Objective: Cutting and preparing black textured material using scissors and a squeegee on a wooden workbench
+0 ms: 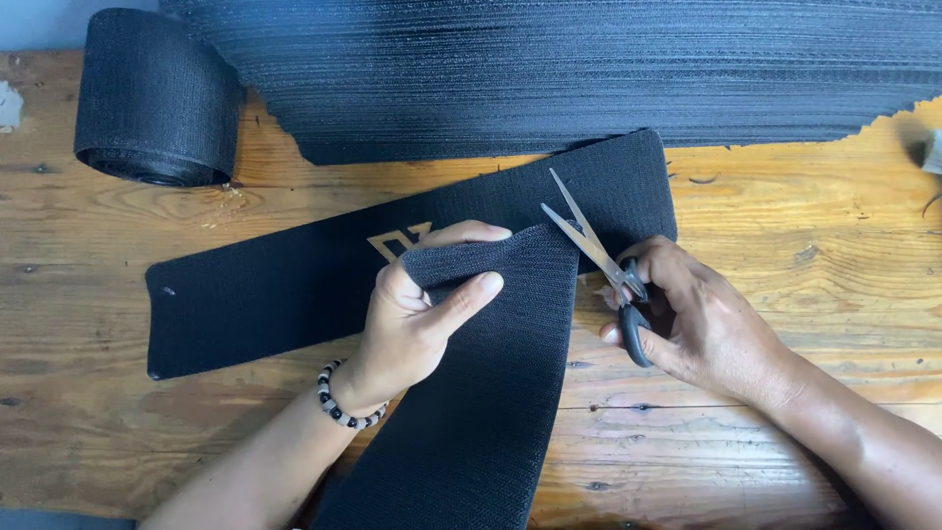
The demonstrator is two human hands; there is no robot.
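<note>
My left hand [417, 314] pinches the top end of a black textured fabric strip [481, 412] that runs down toward me. My right hand [697, 319] grips black-handled scissors [599, 257], whose blades are apart and point up-left at the strip's upper right corner. Under the strip lies a longer flat black band [275, 294] set diagonally on the wooden table [805, 236], with a tan cut-out mark [394, 241] just above my left thumb. A beaded bracelet [341, 404] circles my left wrist.
A black roll of the same fabric [157, 98] stands at the back left. A wide stack of dark ribbed material [589, 69] covers the far side of the table. A small pale object [932, 152] sits at the right edge.
</note>
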